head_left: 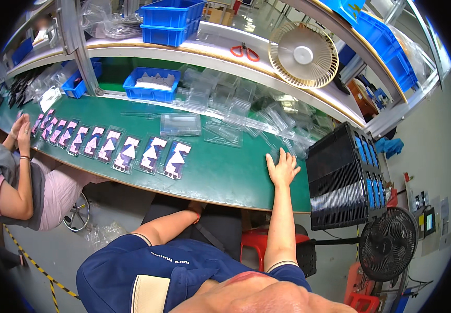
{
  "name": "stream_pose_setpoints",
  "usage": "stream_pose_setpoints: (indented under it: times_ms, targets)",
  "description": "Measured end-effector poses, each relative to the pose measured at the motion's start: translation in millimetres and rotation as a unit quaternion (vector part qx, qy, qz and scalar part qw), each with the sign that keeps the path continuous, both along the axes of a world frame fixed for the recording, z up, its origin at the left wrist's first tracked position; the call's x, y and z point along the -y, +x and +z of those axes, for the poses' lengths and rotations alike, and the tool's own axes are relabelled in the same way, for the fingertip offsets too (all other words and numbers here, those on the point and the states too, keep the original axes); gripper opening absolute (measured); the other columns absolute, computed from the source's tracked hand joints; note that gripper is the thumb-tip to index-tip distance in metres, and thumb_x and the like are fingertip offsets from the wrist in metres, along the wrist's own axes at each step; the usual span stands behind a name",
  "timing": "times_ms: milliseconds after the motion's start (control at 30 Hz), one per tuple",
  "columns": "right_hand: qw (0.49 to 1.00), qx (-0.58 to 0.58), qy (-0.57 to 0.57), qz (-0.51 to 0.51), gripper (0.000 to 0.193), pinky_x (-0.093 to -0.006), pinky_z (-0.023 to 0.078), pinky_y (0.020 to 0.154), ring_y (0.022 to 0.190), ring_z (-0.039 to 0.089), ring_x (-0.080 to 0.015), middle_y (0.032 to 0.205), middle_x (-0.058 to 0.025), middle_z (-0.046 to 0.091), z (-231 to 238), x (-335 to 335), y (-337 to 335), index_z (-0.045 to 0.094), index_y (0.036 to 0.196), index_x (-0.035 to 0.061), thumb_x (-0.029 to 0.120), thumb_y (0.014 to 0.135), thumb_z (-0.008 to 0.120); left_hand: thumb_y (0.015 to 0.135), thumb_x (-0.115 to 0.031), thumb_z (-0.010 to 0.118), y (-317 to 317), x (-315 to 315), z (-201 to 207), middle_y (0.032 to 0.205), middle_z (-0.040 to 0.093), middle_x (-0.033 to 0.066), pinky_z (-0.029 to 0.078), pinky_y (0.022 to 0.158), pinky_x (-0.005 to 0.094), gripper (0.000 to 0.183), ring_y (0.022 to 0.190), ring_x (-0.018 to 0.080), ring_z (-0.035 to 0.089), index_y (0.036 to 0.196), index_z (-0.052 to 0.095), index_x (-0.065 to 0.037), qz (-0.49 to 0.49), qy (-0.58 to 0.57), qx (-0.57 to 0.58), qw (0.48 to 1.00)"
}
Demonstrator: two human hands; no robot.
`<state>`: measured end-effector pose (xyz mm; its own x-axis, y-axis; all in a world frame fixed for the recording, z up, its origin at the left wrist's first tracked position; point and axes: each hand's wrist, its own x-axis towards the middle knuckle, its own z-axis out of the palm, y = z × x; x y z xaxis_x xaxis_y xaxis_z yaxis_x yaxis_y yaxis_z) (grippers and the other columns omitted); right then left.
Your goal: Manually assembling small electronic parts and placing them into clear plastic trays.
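Observation:
My right hand [284, 168] reaches over the green tabletop [225, 177] with its fingers spread, holding nothing that shows. Just beyond its fingertips lie loose clear plastic blister shells [280, 122]. My left hand [196, 207] is low by my lap at the table's front edge, and its fingers are hidden. Left of centre, a slanting row of several clear packs [174, 160] lies on the table, each with dark and pink pieces and a white triangular piece. Behind the row's near end sits a clear plastic case [180, 125], with flat clear shells [222, 133] beside it.
A tall black stack of trays [337, 182] with blue parts stands at the table's right end. Blue bins [152, 83] sit at the back. The shelf above holds red-handled scissors [245, 52] and a round fan cover [303, 55]. A co-worker [14, 177] sits at left; a black fan [388, 243] stands right.

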<state>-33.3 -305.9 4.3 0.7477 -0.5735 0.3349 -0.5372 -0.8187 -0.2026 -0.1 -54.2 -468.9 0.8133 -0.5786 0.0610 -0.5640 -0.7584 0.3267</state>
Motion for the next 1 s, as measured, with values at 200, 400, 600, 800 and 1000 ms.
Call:
stream_pose_setpoints:
  times_ms: [200,400,600,800,1000]
  targets:
    - [1.0,0.005,0.001,-0.018,0.071,-0.066,0.017,0.108,0.137,0.033,-0.035,0.138,-0.0154,0.049,0.4,18.5,-12.0,0.051,0.135,0.0146,0.059,0.081,0.061,0.091,-0.02,0.052,-8.5,20.1,-20.9,0.131,0.057,0.0173,0.039,0.105,0.0395,0.045,0.122,0.0281,0.054,0.131,0.053,-0.001,-0.081,0.09,-0.067,0.99]
    - [1.0,-0.008,-0.001,-0.014,0.071,-0.0653,0.018,0.108,0.136,0.033,-0.0358,0.138,-0.0154,0.049,-7.1,16.5,-9.5,0.051,0.135,0.0147,0.061,0.082,0.059,0.091,-0.021,0.052,-26.2,21.7,-36.0,0.13,0.057,0.0173,0.039,0.104,0.0399,0.045,0.121,0.0284,0.054,0.131,0.053,0.0,-0.102,0.157,-0.148,0.971]
    - [0.997,-0.024,-0.068,-0.014,0.064,-0.0609,0.027,0.104,0.131,0.039,-0.0325,0.134,-0.0093,0.054,-10.9,23.7,-13.0,0.053,0.133,0.0177,0.06,0.086,0.056,0.091,-0.022,0.053,-19.4,38.3,-35.8,0.128,0.058,0.0174,0.04,0.103,0.0402,0.045,0.121,0.0287,0.055,0.13,0.054,0.0,-0.08,0.22,-0.273,0.933]
    - [0.999,-0.032,-0.036,-0.02,0.066,-0.0642,0.023,0.105,0.134,0.037,-0.0353,0.139,-0.0123,0.049,-9.3,25.0,-15.0,0.05,0.136,0.0176,0.06,0.086,0.055,0.091,-0.022,0.054,-19.9,64.9,-22.0,0.127,0.059,0.0174,0.041,0.103,0.0406,0.045,0.12,0.0291,0.055,0.129,0.054,0.001,-0.09,0.25,-0.387,0.883]
    - [0.98,0.117,-0.157,-0.014,0.07,-0.0653,0.023,0.104,0.132,0.038,-0.0364,0.136,-0.0187,0.049,1.3,5.8,-11.6,0.05,0.135,0.0096,0.058,0.085,0.059,0.091,-0.023,0.054,-24.0,58.5,-3.7,0.126,0.06,0.0175,0.041,0.102,0.041,0.045,0.119,0.0294,0.056,0.129,0.054,0.001,-0.203,0.304,-0.443,0.818]
